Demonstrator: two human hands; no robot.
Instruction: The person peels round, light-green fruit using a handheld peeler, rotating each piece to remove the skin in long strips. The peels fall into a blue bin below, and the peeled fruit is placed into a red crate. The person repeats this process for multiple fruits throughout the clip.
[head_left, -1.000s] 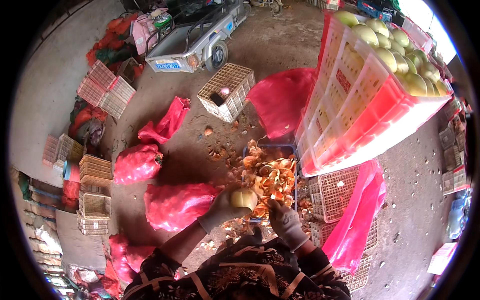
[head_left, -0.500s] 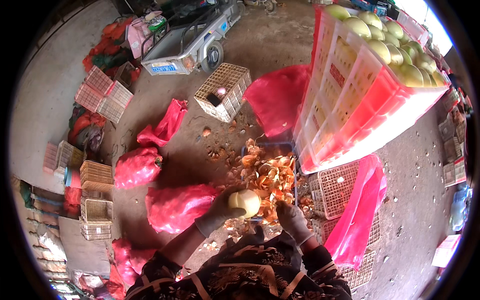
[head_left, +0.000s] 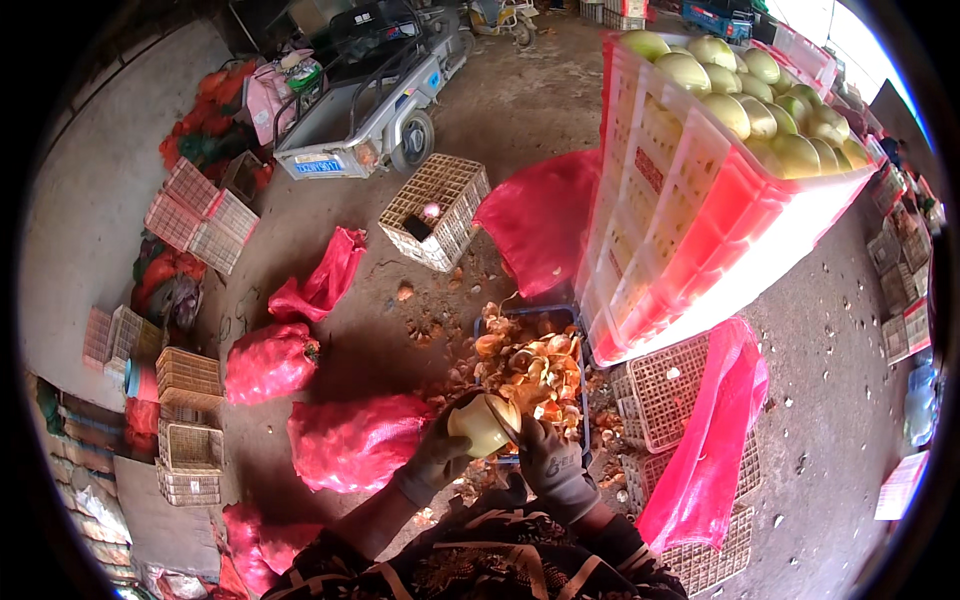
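Observation:
My gloved left hand [head_left: 437, 462] is closed around a large, pale, mostly peeled onion [head_left: 478, 430] in front of my body. A brownish patch shows along the onion's upper edge. At its right side, my gloved right hand [head_left: 556, 468] has its fingers curled in against the onion. A thin dark edge shows between those fingers and the onion, too small to tell whether it is a blade or skin. Just beyond both hands lies a blue-rimmed crate [head_left: 586, 400] heaped with dry orange-brown onion skins [head_left: 545, 365].
A tall stack of white and red crates [head_left: 680, 220], topped with peeled onions [head_left: 760, 95], rises at the right. Full red mesh sacks [head_left: 355, 440] lie left. An upturned crate [head_left: 435, 210] stands ahead, and a red sack [head_left: 700, 450] drapes over crates at right. A cargo tricycle [head_left: 350, 130] is parked beyond.
My right hand has come up and left from beside the crate to meet the onion. The onion has tilted and moved slightly lower in my left hand. The whole view has shifted a little.

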